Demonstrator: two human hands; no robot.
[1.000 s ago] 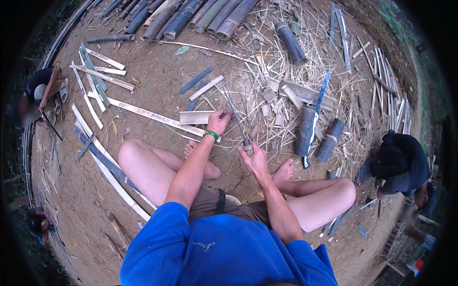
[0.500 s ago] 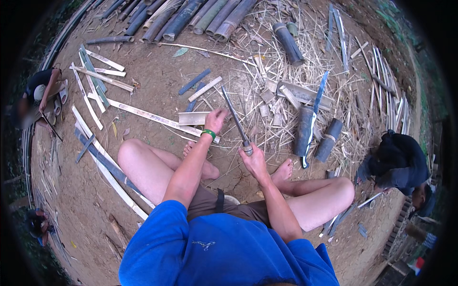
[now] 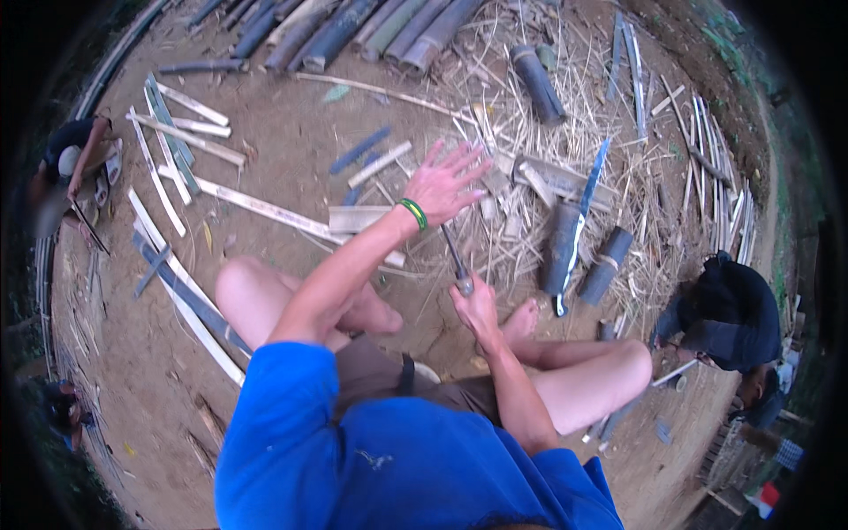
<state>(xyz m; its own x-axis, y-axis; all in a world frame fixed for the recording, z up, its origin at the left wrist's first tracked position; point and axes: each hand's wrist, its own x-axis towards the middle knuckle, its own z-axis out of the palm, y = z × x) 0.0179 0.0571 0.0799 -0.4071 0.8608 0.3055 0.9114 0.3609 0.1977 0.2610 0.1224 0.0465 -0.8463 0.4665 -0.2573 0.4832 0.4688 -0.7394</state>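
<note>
My left hand (image 3: 442, 185) is stretched out with its fingers spread, holding nothing, a green band round its wrist. It hovers in front of the knife's blade, so most of the blade is hidden. My right hand (image 3: 478, 309) is closed round the handle of a long knife (image 3: 456, 251), which points away from me. Short split bamboo pieces (image 3: 358, 218) lie on the ground to the left of my left hand. On the right, a saw (image 3: 584, 208) with a blue-looking blade rests against a dark bamboo section (image 3: 559, 243).
A second bamboo section (image 3: 607, 263) lies beside the saw, amid scattered shavings (image 3: 640, 203). Whole bamboo poles (image 3: 389, 31) are stacked at the far side. Long split strips (image 3: 199, 305) lie left of my legs. Co-workers crouch at the right (image 3: 729, 314) and left (image 3: 75, 159).
My left hand has moved away from me and to the right, its fingers spreading, and now covers much of the blade. My right hand keeps its hold on the knife, nearly in place.
</note>
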